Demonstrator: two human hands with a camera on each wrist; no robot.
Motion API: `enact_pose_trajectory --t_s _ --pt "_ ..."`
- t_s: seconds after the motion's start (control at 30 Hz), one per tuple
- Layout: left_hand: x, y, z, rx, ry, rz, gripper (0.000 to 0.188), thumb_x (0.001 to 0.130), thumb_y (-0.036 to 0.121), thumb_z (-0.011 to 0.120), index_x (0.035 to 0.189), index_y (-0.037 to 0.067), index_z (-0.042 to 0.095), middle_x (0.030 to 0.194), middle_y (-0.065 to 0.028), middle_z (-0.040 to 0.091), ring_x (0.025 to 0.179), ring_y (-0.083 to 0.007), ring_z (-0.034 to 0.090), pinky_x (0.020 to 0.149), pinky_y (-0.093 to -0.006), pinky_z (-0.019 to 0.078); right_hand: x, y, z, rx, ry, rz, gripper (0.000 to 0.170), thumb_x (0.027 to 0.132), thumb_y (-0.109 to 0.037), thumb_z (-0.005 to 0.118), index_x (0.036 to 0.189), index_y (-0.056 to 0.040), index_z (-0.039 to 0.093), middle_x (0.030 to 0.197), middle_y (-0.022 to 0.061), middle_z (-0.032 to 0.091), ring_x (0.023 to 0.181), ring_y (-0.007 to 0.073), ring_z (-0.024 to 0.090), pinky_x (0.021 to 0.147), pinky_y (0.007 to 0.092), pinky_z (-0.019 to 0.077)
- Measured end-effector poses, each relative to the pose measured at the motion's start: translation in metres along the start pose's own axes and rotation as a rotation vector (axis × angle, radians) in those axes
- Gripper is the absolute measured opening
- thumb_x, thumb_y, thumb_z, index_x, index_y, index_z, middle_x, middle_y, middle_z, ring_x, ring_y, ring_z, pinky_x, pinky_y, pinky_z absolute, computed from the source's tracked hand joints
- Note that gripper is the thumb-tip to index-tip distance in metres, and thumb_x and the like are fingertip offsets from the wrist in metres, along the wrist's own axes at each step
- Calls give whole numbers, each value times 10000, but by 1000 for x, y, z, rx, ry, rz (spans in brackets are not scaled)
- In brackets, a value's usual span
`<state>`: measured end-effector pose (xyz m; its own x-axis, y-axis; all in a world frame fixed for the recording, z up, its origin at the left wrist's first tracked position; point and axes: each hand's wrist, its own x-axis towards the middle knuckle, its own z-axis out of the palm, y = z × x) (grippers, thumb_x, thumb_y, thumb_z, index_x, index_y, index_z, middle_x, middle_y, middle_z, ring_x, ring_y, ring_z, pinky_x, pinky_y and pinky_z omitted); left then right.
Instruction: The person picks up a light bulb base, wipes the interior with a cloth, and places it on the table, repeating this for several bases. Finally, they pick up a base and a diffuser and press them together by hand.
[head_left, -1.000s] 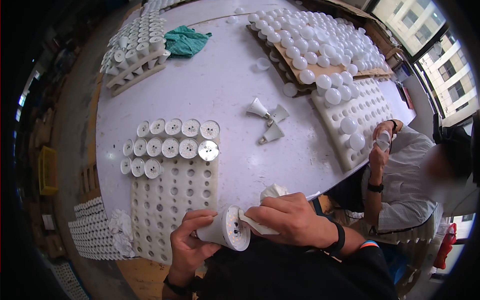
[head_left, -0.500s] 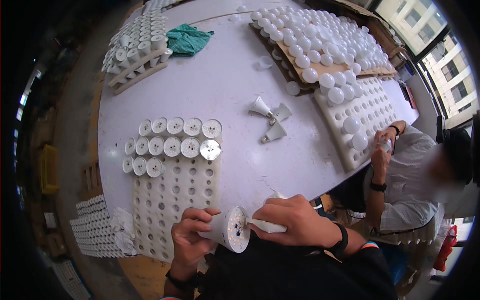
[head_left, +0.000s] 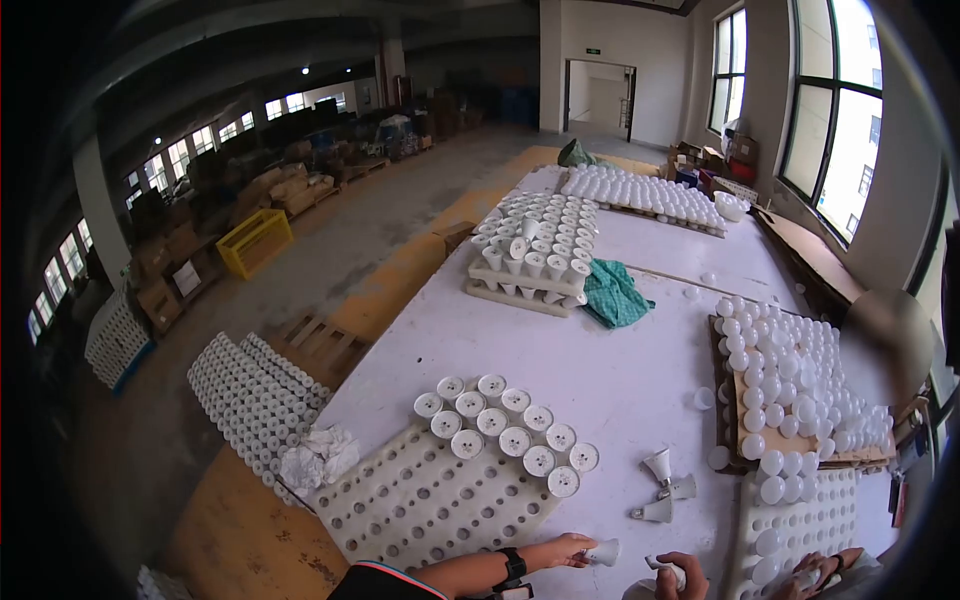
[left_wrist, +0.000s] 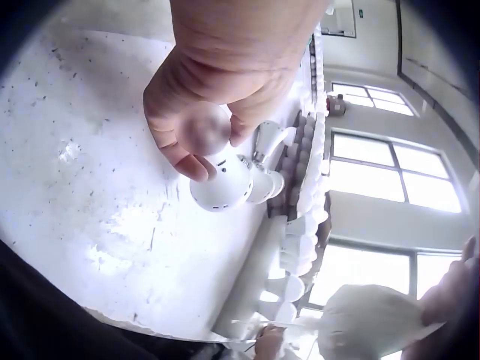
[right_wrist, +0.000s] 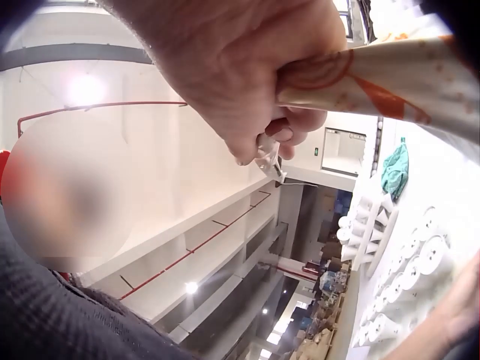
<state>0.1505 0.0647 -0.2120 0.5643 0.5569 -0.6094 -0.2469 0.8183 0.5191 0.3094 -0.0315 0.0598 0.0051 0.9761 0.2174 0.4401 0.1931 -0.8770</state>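
The left hand [head_left: 566, 550] now has moved away from the right hand [head_left: 688, 578], and it pinches the white lamp cup [head_left: 606, 552] by the narrow end, above the desk [head_left: 620, 385], near the holed tray [head_left: 425, 505]. Before, the right hand's white bag [right_wrist: 382, 79] touched the cup's rim; now it is apart, with right fingers curled around it.

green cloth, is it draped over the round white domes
No, the green cloth lies on the table beside the stacked trays, apart from the domes.
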Motion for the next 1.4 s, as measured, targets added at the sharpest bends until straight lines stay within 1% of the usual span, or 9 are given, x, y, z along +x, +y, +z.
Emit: enact_pose_trajectory --t_s 0.2,0.3,0.4,0.53,0.63,0.97,1.07,1.17,1.4 --pt "50 -13 20 461 29 404 372 803 131 571 1172 135 520 913 -44 551 691 -122 556 659 -240 499 -2 10 -2 2 -53 98 165 824 -102 578 941 14 592 832 110 610 767 155 561 681 289 454" --pt "37 -5 7 1055 164 854 319 827 134 545 1146 113 536 974 -52 563 732 -124 580 653 -242 495 1 19 3 -20 -52 23 177 800 -101 614 935 12 599 817 103 612 743 147 563 658 281 458" --pt "-26 15 -19 219 273 524 237 879 128 467 1075 32 559 983 -74 590 843 -147 609 648 -250 498 4 20 7 -17 -68 -18 174 788 -87 625 934 5 607 803 98 616 713 142 569 632 273 462" --pt "-88 29 -83 -307 847 817 204 811 53 520 1010 9 524 828 -79 582 708 -194 614 566 -279 508 11 13 20 32 -88 -44 177 782 -69 625 947 -6 616 797 93 620 686 136 578 609 266 467" --pt "-109 38 -127 -380 1220 971 441 711 -28 592 1117 30 431 1057 -106 471 712 -174 570 565 -272 515 13 11 32 68 -99 -57 184 778 -56 625 956 -13 623 791 89 624 666 132 584 592 260 470" --pt "-100 90 -148 17 1061 962 487 659 4 650 1104 31 453 938 -63 560 647 -125 571 515 -238 492 33 -1 51 116 -245 164 185 791 -91 615 964 -27 628 816 95 637 639 136 591 582 268 469" --pt "-93 100 -152 113 1155 908 400 657 31 668 1024 27 507 796 -36 600 600 -110 570 492 -227 478 42 -4 53 28 -279 98 207 772 -118 629 965 -41 628 886 133 631 793 229 611 742 332 465" --pt "-96 97 -150 58 1114 887 336 659 68 697 955 33 542 780 -24 605 584 -97 557 477 -229 464 51 -10 51 -12 -340 124 226 745 -129 636 962 -66 627 1041 176 582 1135 329 440 1006 412 263" --pt "-136 73 -95 59 936 862 367 770 257 627 1034 34 503 821 -32 581 648 -94 525 629 -271 467 47 -7 52 -110 -275 -78 190 739 -106 639 921 -52 641 911 136 632 940 308 558 899 399 371"
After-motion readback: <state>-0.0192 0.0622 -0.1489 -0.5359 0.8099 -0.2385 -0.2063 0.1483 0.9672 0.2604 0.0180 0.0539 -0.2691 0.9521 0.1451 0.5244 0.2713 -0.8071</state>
